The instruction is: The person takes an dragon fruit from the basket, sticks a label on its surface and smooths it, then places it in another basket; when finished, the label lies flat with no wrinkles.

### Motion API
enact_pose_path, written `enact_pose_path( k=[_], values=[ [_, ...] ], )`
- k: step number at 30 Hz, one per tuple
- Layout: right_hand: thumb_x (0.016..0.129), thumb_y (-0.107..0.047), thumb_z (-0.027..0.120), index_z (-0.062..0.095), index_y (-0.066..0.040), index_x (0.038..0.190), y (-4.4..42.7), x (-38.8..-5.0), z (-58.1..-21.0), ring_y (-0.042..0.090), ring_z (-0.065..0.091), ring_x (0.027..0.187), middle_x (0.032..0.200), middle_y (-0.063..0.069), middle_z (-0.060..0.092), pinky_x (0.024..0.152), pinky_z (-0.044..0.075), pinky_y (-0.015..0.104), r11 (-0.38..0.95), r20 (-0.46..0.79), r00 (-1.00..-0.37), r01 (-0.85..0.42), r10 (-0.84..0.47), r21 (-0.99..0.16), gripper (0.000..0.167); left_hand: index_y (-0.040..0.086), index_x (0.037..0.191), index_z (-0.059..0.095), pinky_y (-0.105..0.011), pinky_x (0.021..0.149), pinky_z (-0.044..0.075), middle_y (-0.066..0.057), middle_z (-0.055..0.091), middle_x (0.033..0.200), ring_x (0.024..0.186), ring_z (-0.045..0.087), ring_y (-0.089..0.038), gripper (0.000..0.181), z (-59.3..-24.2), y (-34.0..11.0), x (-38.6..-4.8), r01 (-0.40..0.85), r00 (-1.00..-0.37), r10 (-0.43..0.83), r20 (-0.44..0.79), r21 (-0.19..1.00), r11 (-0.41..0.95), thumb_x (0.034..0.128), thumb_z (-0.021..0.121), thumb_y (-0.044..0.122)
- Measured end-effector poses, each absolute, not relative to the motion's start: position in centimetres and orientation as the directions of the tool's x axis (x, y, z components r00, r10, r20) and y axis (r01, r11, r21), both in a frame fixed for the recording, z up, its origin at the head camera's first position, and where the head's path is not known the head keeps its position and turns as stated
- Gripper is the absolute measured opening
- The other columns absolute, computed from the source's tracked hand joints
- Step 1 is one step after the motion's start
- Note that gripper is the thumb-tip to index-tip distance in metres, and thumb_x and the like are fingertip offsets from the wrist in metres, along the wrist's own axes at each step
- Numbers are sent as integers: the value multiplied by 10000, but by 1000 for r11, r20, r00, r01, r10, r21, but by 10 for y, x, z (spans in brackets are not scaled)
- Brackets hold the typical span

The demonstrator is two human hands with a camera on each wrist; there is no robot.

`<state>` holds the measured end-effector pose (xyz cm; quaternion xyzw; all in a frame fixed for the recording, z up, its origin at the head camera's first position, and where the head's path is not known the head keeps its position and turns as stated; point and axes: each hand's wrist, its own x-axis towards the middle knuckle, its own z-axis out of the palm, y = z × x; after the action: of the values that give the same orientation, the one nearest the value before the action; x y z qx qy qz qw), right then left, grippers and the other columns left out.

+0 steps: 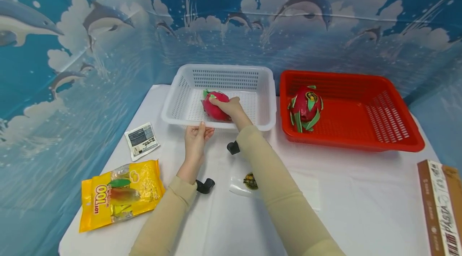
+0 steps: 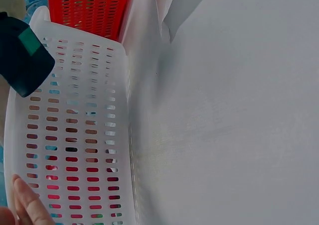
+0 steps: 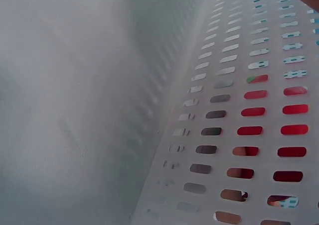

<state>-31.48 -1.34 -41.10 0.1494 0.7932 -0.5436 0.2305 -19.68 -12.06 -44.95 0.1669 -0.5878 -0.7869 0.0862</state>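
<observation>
A pink dragon fruit [image 1: 215, 105] with green tips lies inside the white plastic basket [image 1: 177, 121]. From above, my right hand [image 1: 229, 107] holds this fruit, its thumb across the top and the other fingers largely hidden. At the basket's front rim, my left hand [image 1: 196, 137] grips the edge. In the left wrist view, the fingertips of the left hand [image 2: 30, 205] rest against the slotted front wall. Pink shows through the slots of the basket [image 3: 269, 120] in the right wrist view. A second dragon fruit [image 1: 306, 105], bearing a black and gold sticker, sits in the red basket [image 1: 346, 141].
Left of the arms lie a yellow snack bag [image 1: 144, 183] and a small white packet [image 1: 142, 141]. Partly under the right forearm is a clear wrapper with a round black sticker [image 1: 250, 181]. A pasta box [image 1: 434, 204] stands at the right edge. A dolphin-print curtain [image 1: 231, 43] surrounds the table.
</observation>
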Motion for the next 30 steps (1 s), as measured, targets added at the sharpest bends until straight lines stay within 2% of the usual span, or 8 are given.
enact_pose_path(
  k=[3, 9, 15, 18, 21, 24, 30],
  values=[
    [849, -522, 686, 45, -67, 1561, -14, -314, -410, 274, 345, 1418, 1564, 127, 298, 1104, 425, 418, 360, -545, -838, 506, -8, -784, 1061, -22, 1262, 422, -174, 743, 564, -28, 654, 848, 753, 668, -78, 312, -449, -120, -196, -66, -927, -335, -170, 951, -301, 1032, 508, 169],
    [828, -451, 720, 53, -97, 1557, -13, -315, -409, 288, 369, 1392, 1533, 123, 330, 1080, 450, 419, 250, -591, -807, 573, 3, -781, 1050, -15, 1262, 433, -170, 738, 564, -28, 654, 846, 753, 669, -79, 299, -445, -119, -195, -70, -923, -344, -173, 954, -293, 1032, 506, 161],
    [820, -397, 730, 245, -113, 1498, -3, -315, -402, 275, 439, 1342, 1492, 90, 399, 1031, 492, 400, 101, -629, -776, 623, -51, -776, 881, 3, 1192, 447, -177, 742, 565, -24, 659, 831, 759, 677, -95, 228, -445, -119, -195, -61, -925, -339, -169, 949, -309, 1030, 509, 151],
    [828, -384, 730, 346, -129, 1466, 8, -313, -391, 277, 461, 1324, 1471, 81, 436, 989, 521, 422, 48, -622, -776, 620, -108, -783, 787, -27, 1225, 437, -174, 743, 564, -16, 654, 825, 750, 676, -82, 260, -445, -118, -194, -57, -929, -330, -166, 947, -316, 1033, 500, 137],
    [847, -364, 716, 381, -143, 1454, 18, -309, -376, 289, 459, 1321, 1464, 87, 443, 975, 524, 463, 35, -573, -804, 575, -157, -817, 727, -54, 1278, 413, -170, 751, 561, -10, 650, 831, 752, 673, -71, 322, -444, -118, -193, -59, -933, -320, -163, 949, -310, 1036, 493, 143],
    [860, -331, 715, 341, -165, 1472, 32, -297, -361, 288, 435, 1330, 1478, 84, 414, 976, 521, 478, 34, -507, -842, 510, -185, -860, 737, -49, 1278, 412, -176, 767, 562, -16, 649, 848, 763, 673, -71, 322, -443, -119, -193, -63, -935, -315, -163, 951, -303, 1038, 490, 150],
    [875, -221, 692, 265, -214, 1497, 70, -246, -342, 283, 395, 1347, 1502, 85, 354, 992, 513, 466, 74, -360, -892, 354, -272, -932, 754, -34, 1290, 401, -183, 785, 560, -64, 649, 910, 800, 668, -94, 327, -442, -121, -191, -80, -937, -304, -173, 952, -296, 1043, 479, 164]
  ],
)
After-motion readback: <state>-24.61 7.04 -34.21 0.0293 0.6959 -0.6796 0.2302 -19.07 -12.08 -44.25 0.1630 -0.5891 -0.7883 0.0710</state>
